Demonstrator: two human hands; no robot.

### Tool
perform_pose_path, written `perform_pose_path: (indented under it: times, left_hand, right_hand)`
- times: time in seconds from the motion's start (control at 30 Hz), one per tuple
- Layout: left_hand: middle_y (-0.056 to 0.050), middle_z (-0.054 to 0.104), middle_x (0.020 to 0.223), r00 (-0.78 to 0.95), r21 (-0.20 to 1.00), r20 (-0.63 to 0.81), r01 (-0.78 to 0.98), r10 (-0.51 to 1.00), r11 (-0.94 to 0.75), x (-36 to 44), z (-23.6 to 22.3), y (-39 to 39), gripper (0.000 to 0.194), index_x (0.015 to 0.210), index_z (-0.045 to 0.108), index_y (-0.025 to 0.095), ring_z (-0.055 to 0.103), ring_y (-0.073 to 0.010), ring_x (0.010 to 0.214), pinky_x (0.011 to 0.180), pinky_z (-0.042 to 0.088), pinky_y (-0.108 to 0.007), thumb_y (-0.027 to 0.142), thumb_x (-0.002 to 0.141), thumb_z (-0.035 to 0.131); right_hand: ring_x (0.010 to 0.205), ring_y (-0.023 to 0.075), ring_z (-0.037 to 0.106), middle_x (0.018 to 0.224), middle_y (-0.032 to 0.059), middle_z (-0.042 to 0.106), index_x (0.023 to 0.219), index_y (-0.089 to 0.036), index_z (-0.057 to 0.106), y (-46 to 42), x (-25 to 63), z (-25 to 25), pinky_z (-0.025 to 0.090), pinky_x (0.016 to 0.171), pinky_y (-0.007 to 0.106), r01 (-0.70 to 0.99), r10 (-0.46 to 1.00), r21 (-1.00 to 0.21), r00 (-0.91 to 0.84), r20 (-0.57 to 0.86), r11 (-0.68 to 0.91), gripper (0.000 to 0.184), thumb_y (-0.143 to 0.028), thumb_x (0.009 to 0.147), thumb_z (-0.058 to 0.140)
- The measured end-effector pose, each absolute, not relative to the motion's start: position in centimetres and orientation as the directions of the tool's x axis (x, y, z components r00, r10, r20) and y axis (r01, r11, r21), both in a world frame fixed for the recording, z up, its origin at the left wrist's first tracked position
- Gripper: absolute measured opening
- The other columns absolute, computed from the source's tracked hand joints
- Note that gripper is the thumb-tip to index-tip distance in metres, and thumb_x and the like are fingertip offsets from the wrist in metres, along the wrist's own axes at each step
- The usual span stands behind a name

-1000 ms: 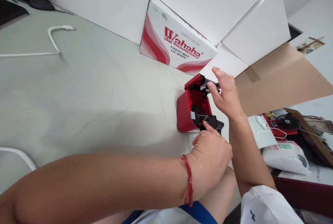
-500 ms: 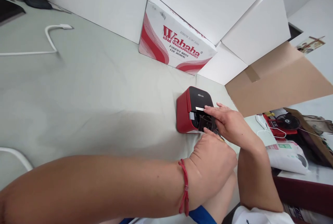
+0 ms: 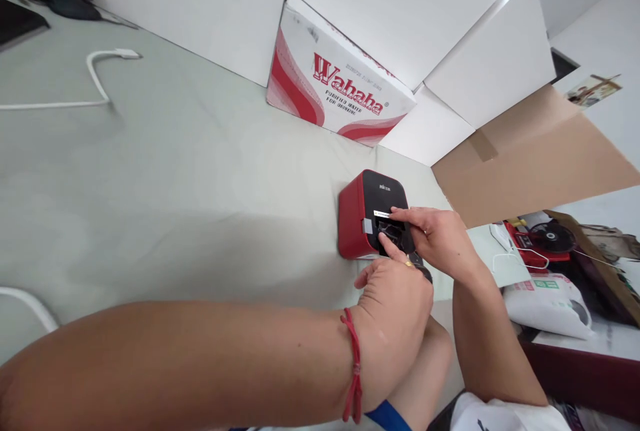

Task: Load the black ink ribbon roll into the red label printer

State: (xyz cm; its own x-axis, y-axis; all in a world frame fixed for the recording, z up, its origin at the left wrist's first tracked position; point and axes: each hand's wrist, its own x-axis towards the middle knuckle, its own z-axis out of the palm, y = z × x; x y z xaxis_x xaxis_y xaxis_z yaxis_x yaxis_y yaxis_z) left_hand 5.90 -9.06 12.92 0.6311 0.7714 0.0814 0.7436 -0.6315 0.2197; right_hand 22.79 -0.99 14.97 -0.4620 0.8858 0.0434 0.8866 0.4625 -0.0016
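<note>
A small red and black label printer (image 3: 350, 221) stands on the pale cloth. A dark opening (image 3: 387, 227) shows in its front, and what lies inside is hard to make out. My right hand (image 3: 443, 237) grips the printer's right side, with fingertips on the black top beside a white sticker. My left hand (image 3: 397, 314), a red cord at its wrist, points its stretched index finger into the opening. Its other fingers are partly curled and partly hidden. A dark part (image 3: 424, 271) shows between the hands; I cannot tell whether either touches it.
A Wahaha water carton (image 3: 340, 84) stands behind the printer, among white boxes (image 3: 453, 111). To the right are a brown cardboard panel (image 3: 530, 157) and a white package (image 3: 547, 304). A white cable (image 3: 100, 77) lies at the far left, near keys (image 3: 65, 1).
My left hand has shifted slightly left, and its index finger now reaches out into the opening. My right hand keeps nearly the same place on the printer, its fingers drawn closer together.
</note>
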Motion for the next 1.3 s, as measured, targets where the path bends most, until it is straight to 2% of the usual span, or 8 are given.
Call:
perform_pose_path:
  times: [0.1, 0.2, 0.37, 0.5, 0.63, 0.77, 1.0, 1.3]
  left_hand:
    - [-0.040, 0.059, 0.155, 0.644, 0.205, -0.020, 0.751, 0.764, -0.628, 6.1, 12.7, -10.0, 0.043, 0.139, 0.078, 0.008, 0.080, -0.0263, 0.067, 0.057, 0.062, -0.037, 0.023, 0.100, 0.067]
    - [-0.035, 0.062, 0.156, 0.614, 0.273, -0.042, 0.766, 0.788, -0.582, 6.1, 12.6, -10.7, 0.036, 0.130, 0.083, 0.013, 0.081, -0.0289, 0.073, 0.060, 0.064, -0.039, 0.024, 0.098, 0.072]
    - [-0.033, 0.068, 0.150, 0.643, 0.257, -0.075, 0.751, 0.763, -0.608, 5.8, 12.8, -10.7, 0.035, 0.129, 0.083, 0.013, 0.079, -0.0268, 0.070, 0.060, 0.065, -0.039, 0.019, 0.096, 0.071]
    - [-0.033, 0.068, 0.150, 0.713, 0.204, -0.143, 0.700, 0.687, -0.684, 5.8, 13.0, -10.5, 0.035, 0.126, 0.083, 0.009, 0.076, -0.0227, 0.064, 0.058, 0.064, -0.037, 0.012, 0.098, 0.062]
    - [-0.031, 0.072, 0.146, 0.720, 0.182, -0.149, 0.694, 0.678, -0.697, 5.7, 13.2, -10.5, 0.037, 0.129, 0.082, 0.012, 0.079, -0.0279, 0.072, 0.059, 0.065, -0.039, 0.013, 0.098, 0.061]
    - [-0.023, 0.084, 0.120, 0.767, 0.211, -0.176, 0.642, 0.617, -0.737, 5.3, 13.4, -10.4, 0.033, 0.120, 0.085, 0.015, 0.074, -0.0244, 0.066, 0.063, 0.066, -0.040, 0.010, 0.095, 0.064]
    - [-0.014, 0.080, 0.086, 0.785, 0.296, -0.147, 0.616, 0.602, -0.730, 5.2, 13.4, -10.1, 0.024, 0.112, 0.086, 0.014, 0.071, -0.0250, 0.064, 0.065, 0.066, -0.043, 0.018, 0.097, 0.068]
    - [-0.013, 0.078, 0.088, 0.807, 0.261, -0.174, 0.591, 0.565, -0.764, 5.0, 13.5, -10.3, 0.026, 0.114, 0.084, 0.012, 0.069, -0.0248, 0.064, 0.065, 0.066, -0.044, 0.014, 0.093, 0.068]
  right_hand:
    - [0.115, 0.0233, 0.081, 0.129, 0.0060, 0.084, 0.141, -0.027, 0.075, -1.6, 22.7, 14.6, 0.066, 0.099, 0.040, 0.787, 0.809, -0.189, -0.576, 0.116, 0.587, 0.049, -0.010, 0.104, 0.049]
    - [0.129, 0.0221, 0.072, 0.139, 0.0069, 0.079, 0.156, -0.029, 0.063, -2.1, 22.0, 14.4, 0.064, 0.106, 0.043, 0.643, 0.692, -0.298, -0.715, 0.094, 0.705, 0.055, -0.010, 0.108, 0.046]
    - [0.108, 0.0245, 0.069, 0.112, 0.0082, 0.082, 0.157, -0.027, 0.061, -2.8, 21.1, 14.6, 0.066, 0.089, 0.042, 0.665, 0.687, -0.210, -0.724, 0.054, 0.717, 0.057, -0.007, 0.107, 0.045]
    - [0.103, 0.0242, 0.067, 0.111, 0.0072, 0.081, 0.160, -0.030, 0.058, -3.0, 20.8, 14.7, 0.065, 0.086, 0.041, 0.681, 0.702, -0.199, -0.710, 0.055, 0.705, 0.057, -0.009, 0.108, 0.045]
    - [0.101, 0.0242, 0.067, 0.104, 0.0072, 0.079, 0.159, -0.030, 0.059, -2.9, 20.4, 14.9, 0.064, 0.085, 0.039, 0.709, 0.729, -0.212, -0.684, 0.024, 0.672, 0.058, -0.010, 0.107, 0.046]
    - [0.100, 0.0239, 0.067, 0.102, 0.0063, 0.078, 0.158, -0.030, 0.060, -3.0, 20.1, 15.3, 0.062, 0.085, 0.038, 0.705, 0.720, -0.210, -0.694, -0.011, 0.677, 0.057, -0.010, 0.106, 0.048]
    - [0.078, 0.0210, 0.060, 0.085, 0.0051, 0.071, 0.135, -0.024, 0.072, -3.5, 19.1, 16.0, 0.052, 0.069, 0.033, 0.709, 0.713, -0.095, -0.701, 0.004, 0.698, 0.042, -0.007, 0.103, 0.052]
    - [0.071, 0.0205, 0.054, 0.074, 0.0031, 0.064, 0.119, -0.020, 0.075, -3.3, 18.1, 16.6, 0.043, 0.062, 0.030, 0.661, 0.658, -0.034, -0.750, -0.070, 0.749, 0.034, -0.004, 0.100, 0.052]
